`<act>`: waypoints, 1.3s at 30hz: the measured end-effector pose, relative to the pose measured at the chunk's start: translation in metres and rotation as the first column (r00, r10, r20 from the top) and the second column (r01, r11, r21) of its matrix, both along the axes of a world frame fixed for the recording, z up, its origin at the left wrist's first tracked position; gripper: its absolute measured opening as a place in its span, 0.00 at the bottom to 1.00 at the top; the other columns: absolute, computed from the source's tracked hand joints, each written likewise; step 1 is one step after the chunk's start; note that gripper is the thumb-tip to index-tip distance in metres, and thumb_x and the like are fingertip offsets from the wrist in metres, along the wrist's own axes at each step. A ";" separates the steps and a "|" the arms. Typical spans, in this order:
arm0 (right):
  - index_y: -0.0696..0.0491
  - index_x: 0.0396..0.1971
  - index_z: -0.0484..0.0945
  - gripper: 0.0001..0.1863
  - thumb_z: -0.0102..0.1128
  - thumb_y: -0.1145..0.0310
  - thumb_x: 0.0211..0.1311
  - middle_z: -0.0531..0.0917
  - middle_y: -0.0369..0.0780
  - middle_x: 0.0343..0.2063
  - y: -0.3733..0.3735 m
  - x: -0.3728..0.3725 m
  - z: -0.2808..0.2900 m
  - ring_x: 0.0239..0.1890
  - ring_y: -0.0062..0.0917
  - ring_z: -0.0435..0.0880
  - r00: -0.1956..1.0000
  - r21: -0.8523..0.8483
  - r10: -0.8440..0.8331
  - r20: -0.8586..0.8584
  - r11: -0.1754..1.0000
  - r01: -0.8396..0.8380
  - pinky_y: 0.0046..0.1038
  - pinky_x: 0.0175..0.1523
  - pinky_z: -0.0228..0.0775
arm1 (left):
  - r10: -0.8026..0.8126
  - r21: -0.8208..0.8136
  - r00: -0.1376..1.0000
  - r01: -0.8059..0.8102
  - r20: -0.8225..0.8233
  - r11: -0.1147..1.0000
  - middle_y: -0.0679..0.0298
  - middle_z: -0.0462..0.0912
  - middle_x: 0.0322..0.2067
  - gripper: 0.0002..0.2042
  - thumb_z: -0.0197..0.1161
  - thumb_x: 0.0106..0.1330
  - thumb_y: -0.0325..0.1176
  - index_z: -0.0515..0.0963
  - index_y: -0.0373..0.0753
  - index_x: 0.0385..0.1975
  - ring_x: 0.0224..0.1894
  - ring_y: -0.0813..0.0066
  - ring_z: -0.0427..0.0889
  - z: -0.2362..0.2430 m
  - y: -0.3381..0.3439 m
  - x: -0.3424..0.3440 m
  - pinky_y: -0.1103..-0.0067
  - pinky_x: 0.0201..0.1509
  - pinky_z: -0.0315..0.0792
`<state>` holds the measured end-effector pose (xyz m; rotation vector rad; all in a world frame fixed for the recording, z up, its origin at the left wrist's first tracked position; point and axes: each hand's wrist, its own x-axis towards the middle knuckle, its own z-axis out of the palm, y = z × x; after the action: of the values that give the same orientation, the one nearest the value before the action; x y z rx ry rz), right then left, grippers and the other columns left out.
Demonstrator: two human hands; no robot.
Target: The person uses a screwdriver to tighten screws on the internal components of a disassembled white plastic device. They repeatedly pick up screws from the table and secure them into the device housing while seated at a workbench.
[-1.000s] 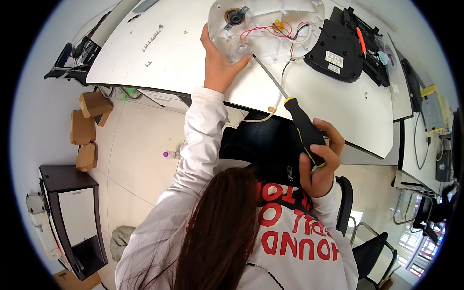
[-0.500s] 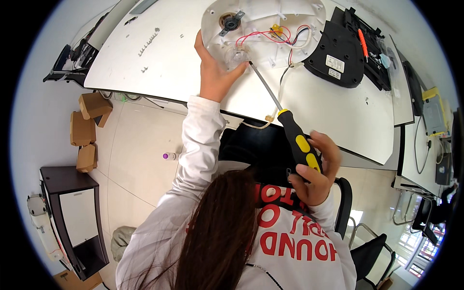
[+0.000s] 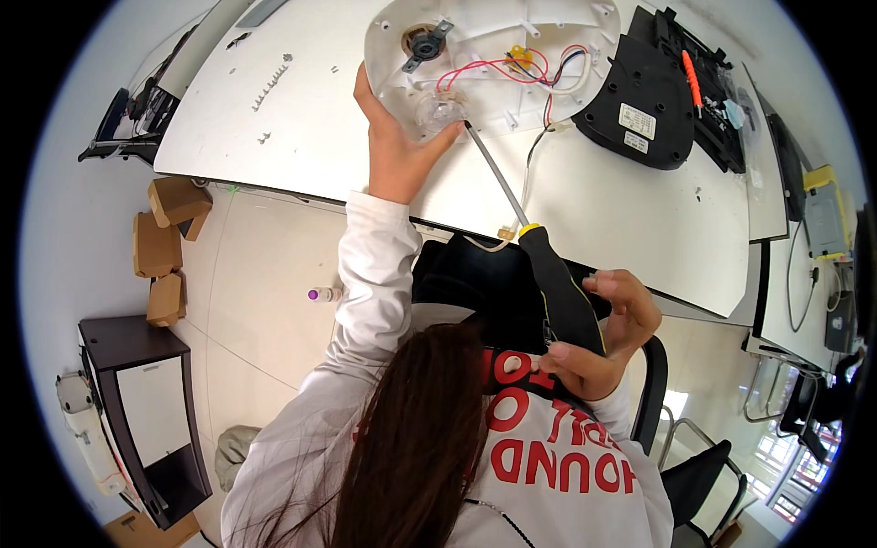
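Observation:
My left hand (image 3: 400, 151) grips the near left edge of a white plastic housing (image 3: 484, 87), thumb beside a clear round part (image 3: 440, 111). Inside the housing sit a dark round component with a metal bracket (image 3: 426, 46), a small yellow part (image 3: 520, 59) and red, blue and white wires (image 3: 571, 73). My right hand (image 3: 614, 333) is closed loosely around the butt of a black and yellow screwdriver (image 3: 559, 283), fingers on one side and thumb on the other. Its shaft slants up to the left, the tip near the clear part by my left thumb; contact there is unclear.
Right of the housing lies a black plastic cover (image 3: 630, 110), with an orange pen-like tool (image 3: 692, 82) on black parts behind it. A row of screws (image 3: 271, 84) rests on the white table (image 3: 315, 128) at left. A cable with a connector (image 3: 503, 235) hangs over the front edge.
The housing and my left hand have shifted slightly left. The screwdriver handle has turned, its yellow patches now out of sight, and my right hand's fingers have spread and moved a little down and right.

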<state>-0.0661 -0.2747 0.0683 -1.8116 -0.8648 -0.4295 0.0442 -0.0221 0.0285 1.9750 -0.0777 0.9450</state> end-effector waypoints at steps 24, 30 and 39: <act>0.34 0.40 0.78 0.25 0.65 0.76 0.38 0.73 0.40 0.50 0.011 0.002 0.003 0.50 0.46 0.72 0.962 -0.201 0.132 0.239 0.976 -0.084 0.34 0.45 0.77 | 0.002 0.051 0.999 -0.004 0.040 0.999 0.49 0.59 0.55 0.52 0.74 0.38 0.26 0.40 0.38 0.61 0.54 0.57 0.67 0.002 0.001 -0.001 0.71 0.57 0.65; 0.38 0.39 0.79 0.22 0.63 0.73 0.40 0.71 0.38 0.52 0.013 -0.002 -0.004 0.53 0.49 0.69 0.957 -0.224 0.160 0.241 0.969 -0.106 0.36 0.49 0.74 | 0.008 0.052 0.999 -0.010 0.040 0.999 0.49 0.59 0.55 0.52 0.74 0.38 0.26 0.40 0.38 0.61 0.54 0.57 0.68 0.000 0.002 -0.002 0.71 0.56 0.65; 0.43 0.39 0.76 0.21 0.64 0.78 0.41 0.72 0.41 0.51 0.015 -0.001 0.000 0.52 0.50 0.71 0.945 -0.258 0.203 0.257 0.957 -0.136 0.35 0.50 0.73 | -0.007 0.048 0.999 0.004 0.051 0.999 0.49 0.57 0.55 0.52 0.73 0.38 0.25 0.40 0.38 0.61 0.54 0.57 0.66 0.003 0.000 0.000 0.71 0.57 0.64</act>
<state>-0.0670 -0.2594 0.0683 -1.8989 -1.3083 -0.4959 0.0444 -0.0220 0.0314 1.9933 -0.1359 0.9986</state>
